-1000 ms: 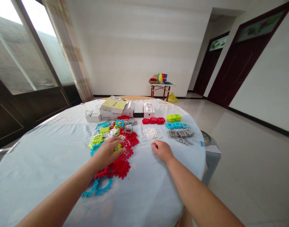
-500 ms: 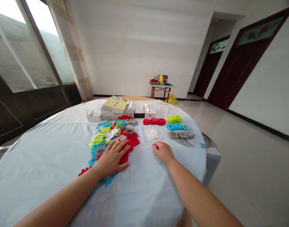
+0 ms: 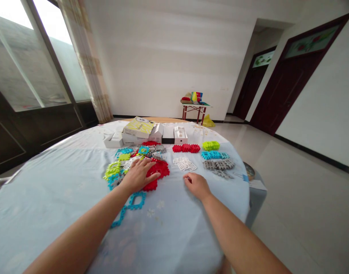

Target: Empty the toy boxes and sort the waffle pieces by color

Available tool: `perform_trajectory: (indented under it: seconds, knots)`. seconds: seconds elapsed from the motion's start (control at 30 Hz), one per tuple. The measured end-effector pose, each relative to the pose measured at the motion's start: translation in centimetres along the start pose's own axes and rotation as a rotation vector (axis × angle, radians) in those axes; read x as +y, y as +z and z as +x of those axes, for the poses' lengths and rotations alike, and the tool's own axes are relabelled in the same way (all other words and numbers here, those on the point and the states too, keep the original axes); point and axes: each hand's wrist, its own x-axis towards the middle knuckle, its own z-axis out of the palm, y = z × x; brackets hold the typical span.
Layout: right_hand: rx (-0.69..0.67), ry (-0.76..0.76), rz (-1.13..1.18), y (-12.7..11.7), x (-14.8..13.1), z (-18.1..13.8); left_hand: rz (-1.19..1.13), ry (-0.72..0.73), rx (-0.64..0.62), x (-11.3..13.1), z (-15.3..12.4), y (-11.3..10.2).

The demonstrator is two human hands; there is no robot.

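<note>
My left hand (image 3: 138,175) lies open, fingers spread, over a mixed heap of toothed plastic building pieces. Red pieces (image 3: 162,168) show beside its fingers, lime-green pieces (image 3: 112,169) lie to its left, and blue square frames (image 3: 137,200) are nearer me, below the wrist. Right of the heap, my right hand (image 3: 197,185) rests on the cloth with its fingers curled closed; what they hold, if anything, is hidden. Just beyond it is a group of white lattice pieces (image 3: 185,163).
Sorted rows of red (image 3: 186,148), lime-green (image 3: 211,145), blue (image 3: 214,155) and grey pieces (image 3: 218,164) lie at the right. Behind the heap stand a yellow-and-white box (image 3: 139,126) and open white boxes (image 3: 114,141). The round table's edge curves along the right.
My left hand has moved up and slightly right over the heap, with pieces shifted under it; the blue frames near me are now uncovered. My right hand has stayed nearly still.
</note>
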Motion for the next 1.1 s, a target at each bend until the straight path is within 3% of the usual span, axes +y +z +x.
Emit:
perform_trajectory:
  seconds: [0.2, 0.5, 0.67, 0.9, 1.1]
  knots:
    - [-0.003, 0.006, 0.003, 0.1, 0.0, 0.1, 0.099, -0.286, -0.015, -2.4, 3.9, 0.1]
    - [0.014, -0.006, 0.025, 0.2, 0.2, 0.3, 0.113, -0.467, -0.142, -6.2, 7.9, 2.2]
    - [0.018, -0.009, 0.042, 0.2, 0.3, 0.4, 0.097, -0.498, -0.154, -6.4, 8.1, 1.4]
    - [0.018, 0.005, 0.185, 0.0, 0.8, 0.5, -0.083, -0.512, -0.075, -5.5, 8.1, 0.0]
    - [0.012, 0.012, 0.226, -0.2, 0.8, 0.5, -0.219, -0.450, -0.160, -4.3, 7.9, 0.5]
